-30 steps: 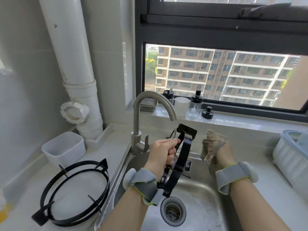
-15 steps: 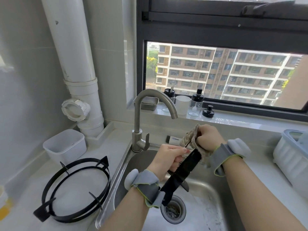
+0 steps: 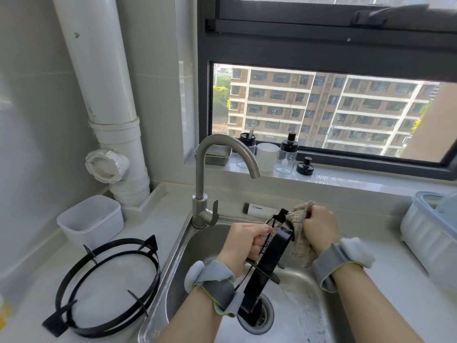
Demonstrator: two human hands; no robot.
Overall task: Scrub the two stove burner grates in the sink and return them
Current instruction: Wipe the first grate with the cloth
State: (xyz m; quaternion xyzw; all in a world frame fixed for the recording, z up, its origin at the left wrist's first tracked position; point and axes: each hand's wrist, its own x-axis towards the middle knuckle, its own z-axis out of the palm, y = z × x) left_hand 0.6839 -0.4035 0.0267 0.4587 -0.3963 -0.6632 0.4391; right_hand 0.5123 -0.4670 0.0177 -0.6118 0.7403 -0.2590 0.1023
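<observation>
The grate (image 3: 270,258) stands on edge over the sink (image 3: 210,243). Its lower end is down by the drain (image 3: 265,315) and its upper end tilts toward the far rim, a pose that likely keeps drips inside the basin and turns the band's face toward the scrubbing hand. The left hand (image 3: 247,241) holds it high up, grip closed round the thin bars, seemingly to brace it against the rubbing. The right hand (image 3: 319,231) has its grip clenched on a bunched cloth (image 3: 298,216), which it presses onto the grate's top end. Wrapping the cloth round that end probably lets it reach both faces at once.

No water shows at the faucet (image 3: 201,184), whose spout hangs above and behind the work. The second grate (image 3: 149,244) lies flat on the surface (image 3: 29,280) left of the sink, well apart from the hands and near a white tub (image 3: 90,221) — whether it is washed or waiting cannot be told. The step in hand looks like scrubbing — neither grate has gone back yet.
</observation>
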